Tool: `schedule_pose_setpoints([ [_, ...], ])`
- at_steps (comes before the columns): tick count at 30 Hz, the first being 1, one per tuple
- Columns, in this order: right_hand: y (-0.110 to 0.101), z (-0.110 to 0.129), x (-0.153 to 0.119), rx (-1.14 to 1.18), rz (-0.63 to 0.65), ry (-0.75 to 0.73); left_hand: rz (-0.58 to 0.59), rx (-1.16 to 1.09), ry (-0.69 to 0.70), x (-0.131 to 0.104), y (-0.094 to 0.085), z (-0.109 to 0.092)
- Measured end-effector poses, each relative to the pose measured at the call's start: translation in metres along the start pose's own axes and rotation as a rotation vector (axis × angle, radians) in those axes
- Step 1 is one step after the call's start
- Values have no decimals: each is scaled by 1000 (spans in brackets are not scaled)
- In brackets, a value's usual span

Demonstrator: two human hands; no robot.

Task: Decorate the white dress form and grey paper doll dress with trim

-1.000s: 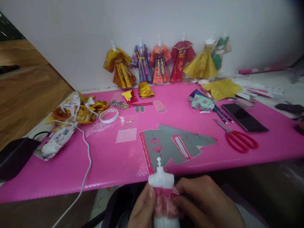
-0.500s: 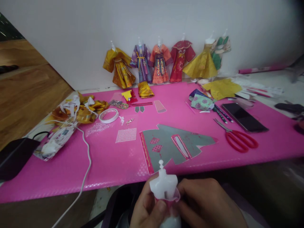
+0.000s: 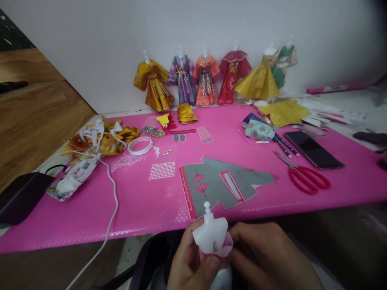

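Note:
A small white doll mannequin (image 3: 211, 233) stands upright in front of the table's near edge, its lower end cut off by the frame. My left hand (image 3: 187, 259) is wrapped round its back and side, thumb across the front. A pink paper or cloth piece (image 3: 224, 249) circles the mannequin's waist, its upper edge curling away from the body on the right. My right hand (image 3: 269, 253) is closed at that right edge, fingertips pinched against the pink piece. Just beyond my hands lies a flat grey garment cutout (image 3: 205, 169) with red trim.
Red-handled scissors (image 3: 308, 177), a phone (image 3: 313, 149) and pens (image 3: 287, 146) lie to the right. Leftward are a tape roll (image 3: 140, 146), a pearl sticker sheet (image 3: 162, 170), gold scraps (image 3: 111, 143) and a white cable (image 3: 115, 193). Several dressed mannequins (image 3: 206, 80) line the wall.
The pink piece's upper right edge stands out wider from the mannequin. The mannequin leans a little differently, and the whole view has shifted slightly.

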State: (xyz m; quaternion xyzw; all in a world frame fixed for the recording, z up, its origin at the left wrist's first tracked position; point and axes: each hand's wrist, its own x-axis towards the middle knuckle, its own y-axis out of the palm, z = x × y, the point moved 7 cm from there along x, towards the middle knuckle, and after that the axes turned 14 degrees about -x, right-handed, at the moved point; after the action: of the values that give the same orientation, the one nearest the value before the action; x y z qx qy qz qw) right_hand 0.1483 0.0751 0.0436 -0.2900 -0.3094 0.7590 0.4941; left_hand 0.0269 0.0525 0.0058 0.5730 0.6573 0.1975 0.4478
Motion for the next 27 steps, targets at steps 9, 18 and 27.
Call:
schedule_pose_setpoints([
  [9,1,-7,0,-20,42,67,36,57,-20,3,-5,2],
  [18,-2,-2,1,25,-5,60,58,-23,-163,1,-14,11],
  [27,-9,5,-2,37,-68,41,75,7,-210,2,-19,14],
])
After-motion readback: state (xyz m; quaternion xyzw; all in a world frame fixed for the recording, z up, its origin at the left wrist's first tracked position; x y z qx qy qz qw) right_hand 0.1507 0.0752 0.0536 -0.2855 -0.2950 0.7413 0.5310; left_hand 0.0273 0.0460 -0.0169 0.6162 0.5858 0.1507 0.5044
